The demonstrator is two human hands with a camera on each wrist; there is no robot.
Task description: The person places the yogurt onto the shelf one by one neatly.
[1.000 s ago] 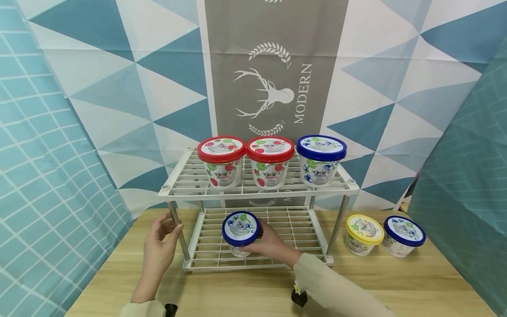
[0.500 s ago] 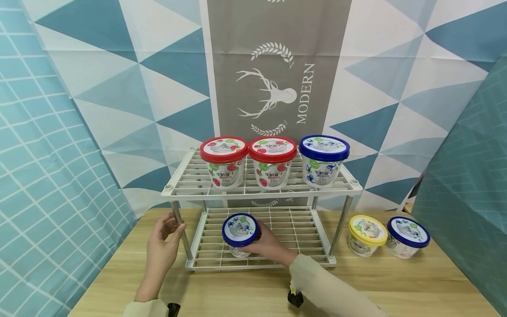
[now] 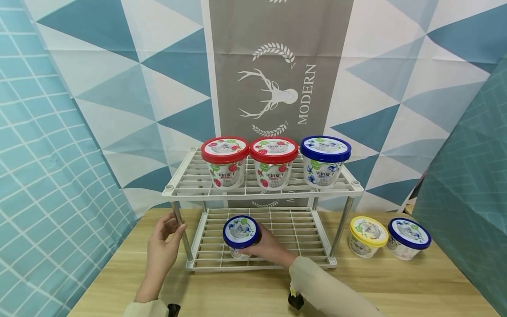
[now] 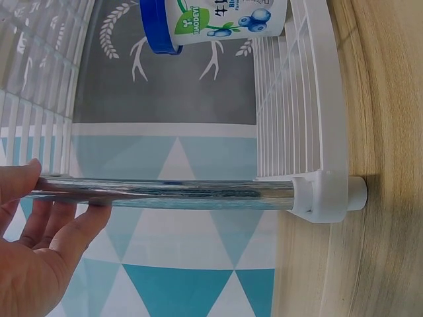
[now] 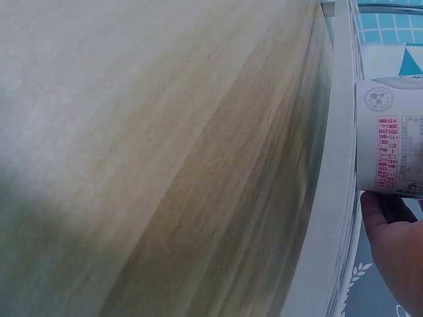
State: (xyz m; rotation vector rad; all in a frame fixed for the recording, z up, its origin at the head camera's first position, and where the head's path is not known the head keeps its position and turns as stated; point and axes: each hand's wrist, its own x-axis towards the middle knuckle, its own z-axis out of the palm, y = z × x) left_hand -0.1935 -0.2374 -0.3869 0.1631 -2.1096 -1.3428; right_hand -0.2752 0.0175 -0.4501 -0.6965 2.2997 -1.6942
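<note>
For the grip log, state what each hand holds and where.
Right hand: a blue-lidded tub, by its side. Left hand: the rack's front left post, near its top.

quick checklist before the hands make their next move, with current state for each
1. Right hand holding the blue-lidded tub: ok.
2. That tub upright, lid on: ok.
3. Left hand on the rack's left front post: ok.
4. Lower shelf free of other tubs: ok.
5. Yellow-lidded tub and its blue-lidded neighbour on the rack: not ok, both on the table.
6. Tub's full weight on the shelf: cannot tell.
</note>
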